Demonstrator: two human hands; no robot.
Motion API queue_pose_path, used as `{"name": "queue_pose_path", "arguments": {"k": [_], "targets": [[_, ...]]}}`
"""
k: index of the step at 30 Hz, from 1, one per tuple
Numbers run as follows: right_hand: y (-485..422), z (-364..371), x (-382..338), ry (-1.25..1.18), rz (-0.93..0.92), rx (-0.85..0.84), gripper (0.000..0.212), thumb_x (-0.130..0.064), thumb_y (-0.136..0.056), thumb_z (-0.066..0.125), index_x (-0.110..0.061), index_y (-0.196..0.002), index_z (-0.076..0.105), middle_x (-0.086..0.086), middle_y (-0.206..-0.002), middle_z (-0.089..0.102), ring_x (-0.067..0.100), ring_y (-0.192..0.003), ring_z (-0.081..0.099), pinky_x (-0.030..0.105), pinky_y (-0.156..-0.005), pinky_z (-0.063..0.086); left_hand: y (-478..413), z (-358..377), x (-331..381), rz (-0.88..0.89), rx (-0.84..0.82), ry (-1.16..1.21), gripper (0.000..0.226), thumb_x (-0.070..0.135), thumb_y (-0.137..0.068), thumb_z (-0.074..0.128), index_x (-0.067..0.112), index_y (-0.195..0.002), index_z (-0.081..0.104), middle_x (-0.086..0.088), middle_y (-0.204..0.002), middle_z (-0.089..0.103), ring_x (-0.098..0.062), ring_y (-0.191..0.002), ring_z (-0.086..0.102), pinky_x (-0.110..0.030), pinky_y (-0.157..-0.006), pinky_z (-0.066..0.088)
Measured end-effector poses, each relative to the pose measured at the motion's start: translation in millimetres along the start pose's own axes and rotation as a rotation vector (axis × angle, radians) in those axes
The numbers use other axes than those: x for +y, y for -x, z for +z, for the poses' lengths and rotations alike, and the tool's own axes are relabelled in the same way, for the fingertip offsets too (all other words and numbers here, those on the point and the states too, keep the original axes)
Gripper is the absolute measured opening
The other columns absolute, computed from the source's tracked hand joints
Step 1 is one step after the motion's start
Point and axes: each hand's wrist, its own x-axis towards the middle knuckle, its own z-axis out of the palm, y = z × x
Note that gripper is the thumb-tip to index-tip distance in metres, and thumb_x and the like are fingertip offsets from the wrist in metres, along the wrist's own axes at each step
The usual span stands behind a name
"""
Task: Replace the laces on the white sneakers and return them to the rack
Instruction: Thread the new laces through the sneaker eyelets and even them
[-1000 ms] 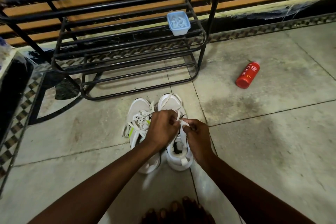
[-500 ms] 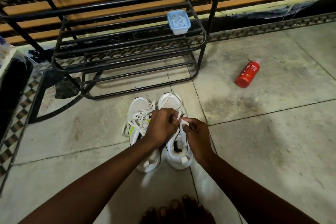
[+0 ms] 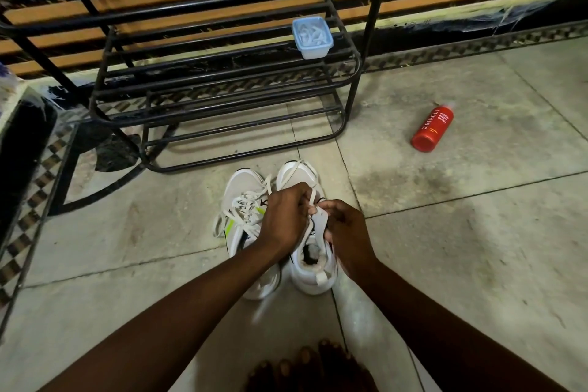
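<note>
Two white sneakers stand side by side on the tiled floor, toes toward the black metal rack (image 3: 222, 105). The left sneaker (image 3: 243, 197) has a loose white lace threaded through it and a green stripe on its side. Over the right sneaker (image 3: 313, 270) both hands work at the eyelets. My left hand (image 3: 284, 219) pinches the white lace (image 3: 299, 169), which loops over the shoe's toe. My right hand (image 3: 346, 232) holds the shoe's tongue and upper edge with curled fingers. The middle of the right sneaker is hidden under the hands.
A pale blue tub (image 3: 312, 38) with white items inside sits on the rack's middle shelf. A red bottle (image 3: 432, 128) lies on the floor to the right. My bare toes (image 3: 305, 369) show at the bottom edge. A dark object (image 3: 22, 149) stands at far left.
Both hands stay over the right sneaker with only small finger movements on the lace. The sneakers, tub and bottle have not moved.
</note>
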Motion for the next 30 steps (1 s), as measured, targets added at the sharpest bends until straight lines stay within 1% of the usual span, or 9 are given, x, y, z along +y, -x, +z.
{"name": "queue_pose_path", "arguments": {"k": [5, 8, 11, 14, 18, 23, 25, 28, 30], "targets": [[-7, -2, -6, 0.194, -0.091, -0.020, 0.012, -0.018, -0.083, 0.061, -0.015, -0.083, 0.073, -0.009, -0.067, 0.068, 0.004, -0.059, 0.059, 0.030, -0.064, 0.044, -2, 2, -3, 0.102, 0.041, -0.120, 0.020, 0.000, -0.075, 0.067, 0.015, -0.072, 0.054, 0.003, -0.066, 0.057, -0.017, -0.065, 0.059, -0.037, -0.061, 0.051], [-11, -2, -8, 0.295, -0.134, -0.009, 0.025, -0.041, -0.074, 0.057, -0.019, -0.076, 0.068, -0.008, -0.066, 0.066, 0.010, -0.058, 0.058, 0.032, -0.063, 0.046, -7, 2, -10, 0.027, 0.047, -0.072, 0.029, -0.010, -0.071, 0.079, 0.013, -0.076, 0.061, -0.002, -0.081, 0.056, -0.012, -0.069, 0.057, -0.010, -0.060, 0.043], [-11, -1, -12, 0.460, -0.239, 0.019, 0.021, -0.027, -0.080, 0.047, -0.015, -0.078, 0.064, -0.008, -0.070, 0.065, 0.010, -0.062, 0.061, 0.031, -0.065, 0.050, -8, 1, -14, -0.034, 0.005, -0.036, 0.033, -0.012, -0.074, 0.080, 0.013, -0.088, 0.065, -0.005, -0.093, 0.055, -0.012, -0.077, 0.059, -0.005, -0.063, 0.044], [-14, 0, -11, 0.516, -0.280, 0.063, 0.017, -0.008, -0.085, 0.046, -0.016, -0.077, 0.059, -0.006, -0.069, 0.064, 0.017, -0.060, 0.063, 0.043, -0.064, 0.056, -6, 3, -16, -0.021, -0.002, -0.059, 0.044, -0.011, -0.077, 0.077, 0.015, -0.109, 0.060, -0.001, -0.108, 0.045, -0.018, -0.094, 0.056, -0.017, -0.074, 0.056], [-23, -3, -1, 0.468, -0.212, 0.153, 0.027, -0.003, -0.088, 0.052, -0.027, -0.077, 0.054, -0.004, -0.074, 0.068, 0.020, -0.068, 0.069, 0.052, -0.063, 0.059, -9, 1, -15, -0.086, -0.029, -0.256, 0.066, 0.023, -0.070, 0.092, 0.012, -0.123, 0.055, -0.005, -0.119, 0.047, -0.025, -0.112, 0.050, -0.040, -0.091, 0.051], [-15, -5, -19, 0.357, -0.231, 0.209, 0.027, 0.002, -0.086, 0.048, -0.025, -0.081, 0.049, 0.008, -0.076, 0.068, 0.024, -0.070, 0.071, 0.052, -0.059, 0.060, -11, -2, -7, -0.090, -0.076, -0.438, 0.064, 0.037, -0.076, 0.087, 0.007, -0.124, 0.056, -0.011, -0.125, 0.053, -0.031, -0.120, 0.049, -0.041, -0.094, 0.048], [-18, -15, -35, 0.366, -0.316, 0.269, 0.027, 0.002, -0.079, 0.050, -0.025, -0.082, 0.048, 0.004, -0.077, 0.069, 0.022, -0.074, 0.072, 0.049, -0.068, 0.060, -11, -4, -5, -0.071, -0.093, -0.519, 0.056, 0.039, -0.081, 0.082, 0.008, -0.122, 0.058, -0.011, -0.125, 0.054, -0.032, -0.121, 0.049, -0.043, -0.091, 0.047], [-34, -28, -55, -0.191, -0.154, 0.285, 0.019, 0.009, -0.087, 0.040, -0.008, -0.086, 0.047, 0.015, -0.085, 0.067, 0.031, -0.082, 0.075, 0.045, -0.075, 0.059, -11, -6, -2, -0.050, -0.116, -0.662, 0.050, 0.046, -0.088, 0.074, 0.013, -0.123, 0.060, -0.007, -0.128, 0.056, -0.030, -0.124, 0.046, -0.041, -0.093, 0.041], [-39, -31, -69, -0.541, 0.036, 0.184, 0.030, 0.016, -0.087, 0.029, -0.006, -0.081, 0.048, 0.021, -0.081, 0.061, 0.029, -0.063, 0.066, 0.037, -0.060, 0.055, -11, -6, -1, -0.041, -0.122, -0.704, 0.049, 0.048, -0.089, 0.071, 0.015, -0.123, 0.059, -0.005, -0.129, 0.055, -0.028, -0.126, 0.044, -0.040, -0.094, 0.039]]}}
